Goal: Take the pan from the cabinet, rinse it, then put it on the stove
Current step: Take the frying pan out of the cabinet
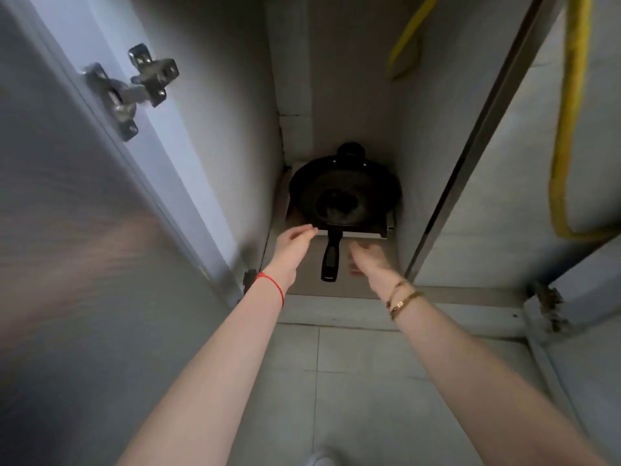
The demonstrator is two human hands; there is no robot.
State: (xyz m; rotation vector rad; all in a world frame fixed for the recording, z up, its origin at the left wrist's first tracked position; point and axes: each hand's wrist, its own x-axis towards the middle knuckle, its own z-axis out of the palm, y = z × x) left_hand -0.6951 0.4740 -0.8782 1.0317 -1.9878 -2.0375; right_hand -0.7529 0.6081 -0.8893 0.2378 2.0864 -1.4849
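A black pan lies on the floor of an open low cabinet, resting on a white flat piece, with its black handle pointing toward me. Both my arms reach into the cabinet. My left hand is just left of the handle, fingers apart, its fingertips close to the pan's near rim. My right hand is just right of the handle, fingers loosely spread and a little blurred. Neither hand holds the pan.
The open cabinet door with a metal hinge stands at the left. A yellow hose hangs in the compartment at the right, behind a metal divider. Pale floor tiles lie below my arms.
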